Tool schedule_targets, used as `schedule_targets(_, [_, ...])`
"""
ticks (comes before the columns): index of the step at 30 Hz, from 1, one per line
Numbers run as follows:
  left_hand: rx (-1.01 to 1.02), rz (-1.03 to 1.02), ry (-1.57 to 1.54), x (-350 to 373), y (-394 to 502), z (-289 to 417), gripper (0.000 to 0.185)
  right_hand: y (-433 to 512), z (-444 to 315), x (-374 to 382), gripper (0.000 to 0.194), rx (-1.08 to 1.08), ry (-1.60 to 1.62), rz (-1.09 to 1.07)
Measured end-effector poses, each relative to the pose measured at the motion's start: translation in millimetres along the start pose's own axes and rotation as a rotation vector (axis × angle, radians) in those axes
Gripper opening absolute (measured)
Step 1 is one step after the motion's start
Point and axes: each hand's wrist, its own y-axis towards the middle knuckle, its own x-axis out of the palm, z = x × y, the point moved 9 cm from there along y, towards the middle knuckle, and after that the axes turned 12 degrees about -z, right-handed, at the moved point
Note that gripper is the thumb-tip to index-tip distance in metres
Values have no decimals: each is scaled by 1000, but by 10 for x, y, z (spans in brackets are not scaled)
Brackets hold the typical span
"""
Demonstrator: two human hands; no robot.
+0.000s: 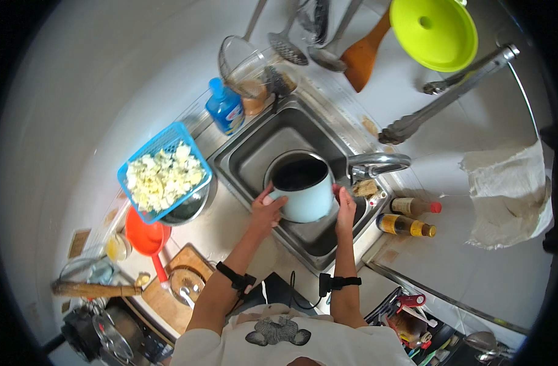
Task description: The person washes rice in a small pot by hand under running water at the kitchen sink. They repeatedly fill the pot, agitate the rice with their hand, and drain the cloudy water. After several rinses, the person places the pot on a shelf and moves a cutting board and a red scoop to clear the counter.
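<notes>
A pale blue pot (308, 204) with a dark interior is held over the stainless steel sink (279, 123), tilted so its mouth faces away from me. My left hand (267, 208) grips its left side at the handle. My right hand (346, 207) holds the opposite side, with fingers along the wall. Behind the pot, the rim of a round metal vessel (272, 165) shows in the sink; most of it is hidden. The curved chrome faucet (379, 160) stands just beyond my right hand. Whether the pot touches the sink cannot be told.
A blue basket (201, 160) of chopped pale vegetables rests over a metal bowl (187, 210) at left. Nearby are a red ladle (146, 233) and a wooden cutting board (169, 302). A blue bottle (225, 110) stands behind the sink, two sauce bottles (404, 225) at right. Utensils hang above.
</notes>
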Motion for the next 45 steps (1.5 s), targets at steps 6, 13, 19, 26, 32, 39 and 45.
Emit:
schedule_targets(6, [-336, -399, -966, 470, -220, -921, 44, -185, -765, 111, 54, -29, -210, -59])
schedule_targets(13, [-511, -556, -1454, 837, -601, -1226, 49, -366, -1745, 518, 55, -322, -670, -309])
schedule_targets(19, [-488, -685, -1453, 859, -743, -984, 48, -524, -1975, 753, 50, -364, -616, -359])
schedule_targets(26, [-404, -753, -1262, 861, -868, -795, 49, -665, -2075, 781, 56, -336, -489, -341])
schedule_targets(32, [-193, -519, -1038, 633, -1071, -543, 48, -692, -1830, 728, 79, -210, -325, -329])
schedule_targets(39, [292, -207, -309, -73, -2151, 618, 57, -638, -650, 771, 51, 68, -316, -288])
schedule_targets(45, [447, -2, 121, -1127, -3570, 1188, 77, -1696, 55, 2039, 19, 47, -249, -721])
